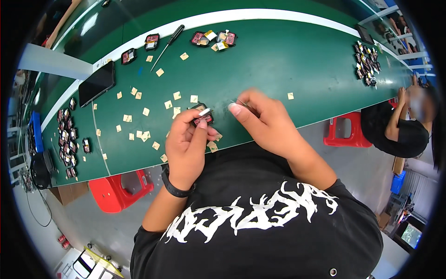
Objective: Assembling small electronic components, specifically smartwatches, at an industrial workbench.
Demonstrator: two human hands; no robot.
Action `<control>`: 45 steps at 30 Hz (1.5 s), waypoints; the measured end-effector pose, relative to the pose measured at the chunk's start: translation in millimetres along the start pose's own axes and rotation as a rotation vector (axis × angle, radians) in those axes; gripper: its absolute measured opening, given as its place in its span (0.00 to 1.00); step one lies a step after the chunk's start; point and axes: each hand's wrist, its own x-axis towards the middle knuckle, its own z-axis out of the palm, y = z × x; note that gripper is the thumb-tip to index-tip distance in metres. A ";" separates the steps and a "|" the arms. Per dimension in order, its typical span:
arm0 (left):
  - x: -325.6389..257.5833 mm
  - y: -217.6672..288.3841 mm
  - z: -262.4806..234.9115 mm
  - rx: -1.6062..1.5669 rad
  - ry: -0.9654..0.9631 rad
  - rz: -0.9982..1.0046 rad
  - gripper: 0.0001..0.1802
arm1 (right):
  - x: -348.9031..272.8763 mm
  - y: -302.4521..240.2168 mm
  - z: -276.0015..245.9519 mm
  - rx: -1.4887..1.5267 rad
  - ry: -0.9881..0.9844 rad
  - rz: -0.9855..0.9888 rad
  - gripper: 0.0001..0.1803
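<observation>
My left hand (186, 142) is closed round a small black device (207, 119) with a red circuit board, held just above the green table. Between its thumb and fingers, a small silver-white piece (204, 112) stands up at the device's edge; its kind is unclear. To the right, apart from the device, my right hand (267, 120) pinches thin metal tweezers (240, 102), their tips pointing left. Fingers partly hide the tool. Small cream square pads (177, 95) lie scattered on the table left of and beyond my left hand.
A long screwdriver (168, 45) and open devices (213, 39) lie at the far side. Piles of similar devices stand left (66, 139) and right (367, 64). A black tablet (97, 83) leans at the far left. Red stools (116, 191) flank me; a person (399, 121) sits at right.
</observation>
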 end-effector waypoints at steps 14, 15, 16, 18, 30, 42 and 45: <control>-6.5 1.3 1.7 0.462 -0.051 0.225 0.11 | 4.1 0.1 -7.7 -0.339 -0.065 -0.453 0.05; -6.6 -0.4 0.2 0.461 -0.049 0.225 0.11 | 3.7 1.0 -6.3 -0.340 -0.066 -0.453 0.05; -6.3 -3.6 -2.1 0.490 -0.073 0.250 0.11 | 3.3 1.8 -5.1 -0.347 -0.070 -0.435 0.05; -8.5 -9.3 -2.2 0.519 -0.097 0.274 0.11 | 2.7 2.7 -2.5 -0.354 -0.074 -0.417 0.04; -3.5 6.8 -8.1 0.040 -0.015 -0.139 0.20 | 5.6 5.3 6.8 -0.297 -0.090 -0.449 0.08; 1.9 5.1 -10.5 -0.089 -0.043 -0.103 0.22 | 18.5 2.1 2.8 0.008 -0.233 -0.429 0.21; 1.2 3.4 -12.5 -0.076 -0.080 -0.098 0.22 | 22.6 5.6 0.5 -0.082 -0.243 -0.611 0.22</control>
